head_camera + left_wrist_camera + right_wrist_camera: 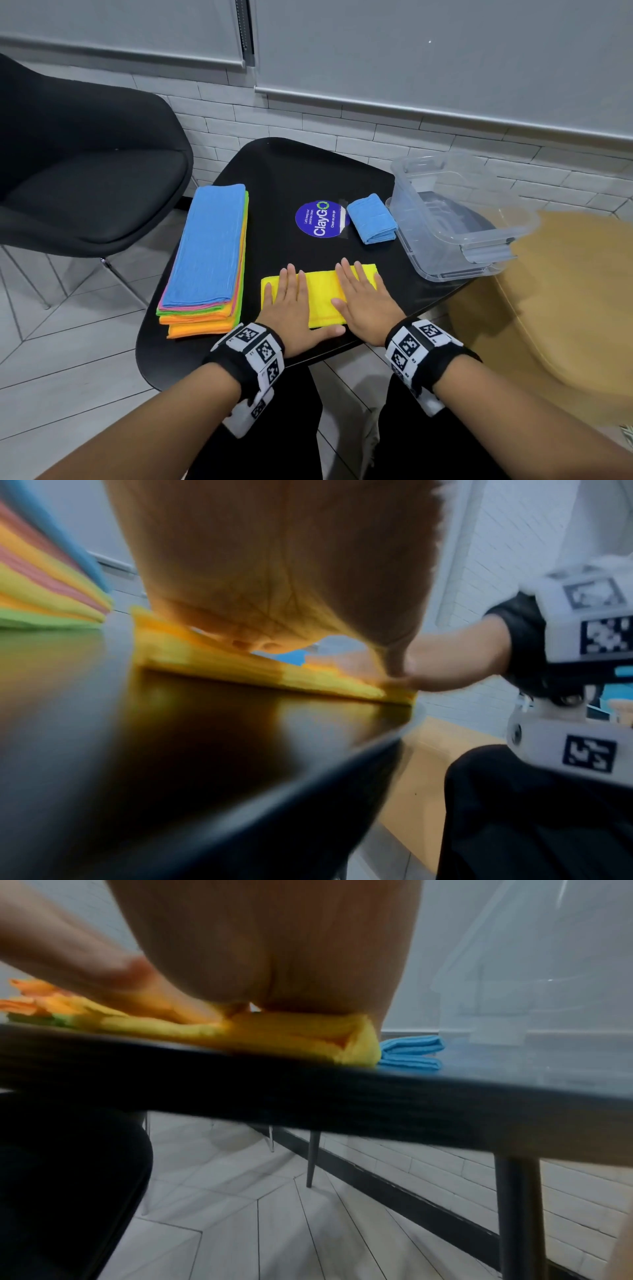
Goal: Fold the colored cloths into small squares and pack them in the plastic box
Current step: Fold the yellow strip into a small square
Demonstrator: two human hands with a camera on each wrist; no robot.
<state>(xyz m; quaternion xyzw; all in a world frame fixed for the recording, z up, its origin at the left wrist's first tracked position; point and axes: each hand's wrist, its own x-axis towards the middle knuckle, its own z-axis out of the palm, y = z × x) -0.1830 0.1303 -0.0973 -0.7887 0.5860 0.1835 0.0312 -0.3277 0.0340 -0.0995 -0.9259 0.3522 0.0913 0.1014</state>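
Observation:
A yellow cloth, folded into a strip, lies near the front edge of the black table. My left hand lies flat on its left half, fingers straight. Flat on its right half rests my right hand. From the wrist views the yellow cloth shows pressed under both palms. A blue cloth, folded small, sits beside the clear plastic box. A stack of unfolded cloths, blue on top, lies on the table's left.
A round blue sticker marks the table's middle. A black chair stands to the left. A tan cushion sits right of the table. The box hangs near the table's right edge.

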